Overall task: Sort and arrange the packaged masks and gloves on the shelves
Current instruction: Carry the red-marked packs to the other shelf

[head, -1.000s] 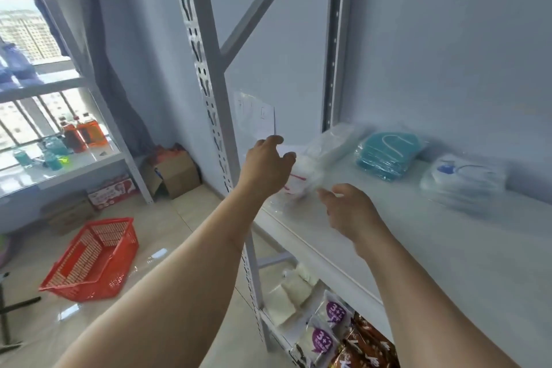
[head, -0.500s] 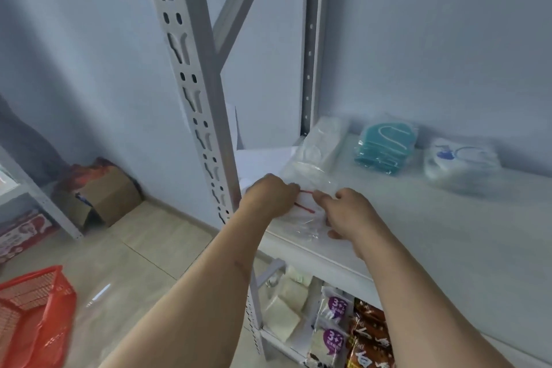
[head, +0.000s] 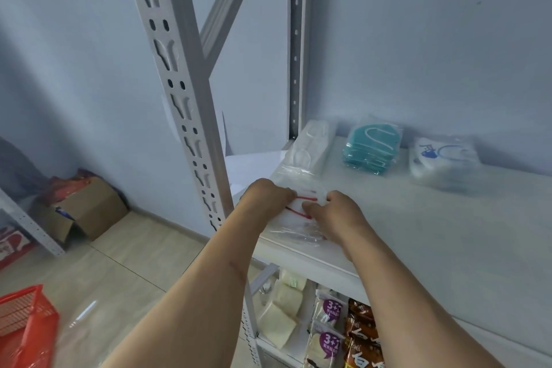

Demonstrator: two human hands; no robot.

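Both hands work one clear bag with red lines at the front left corner of the white shelf. The left hand has its fingers curled down onto the bag's left end and the right hand pinches its right end, so the red-lined strip is stretched between the two grips. What the bag holds is too clear and crumpled to tell.

Beyond the grip, toward the wall, three packs already sit in a rough row: a pack of clear or white pieces just behind the hands, a pack of teal masks to the right of that, and a white pack with blue print further right again. These look placed, so the sorting seems partly done — three on the shelf, a fourth in hand.

What is left, as I judge it, is to straighten this bag and slide it back into line with the others. The shelf to the right of the grip is bare. Below the grip, a lower shelf holds snack packets — not part of this job.
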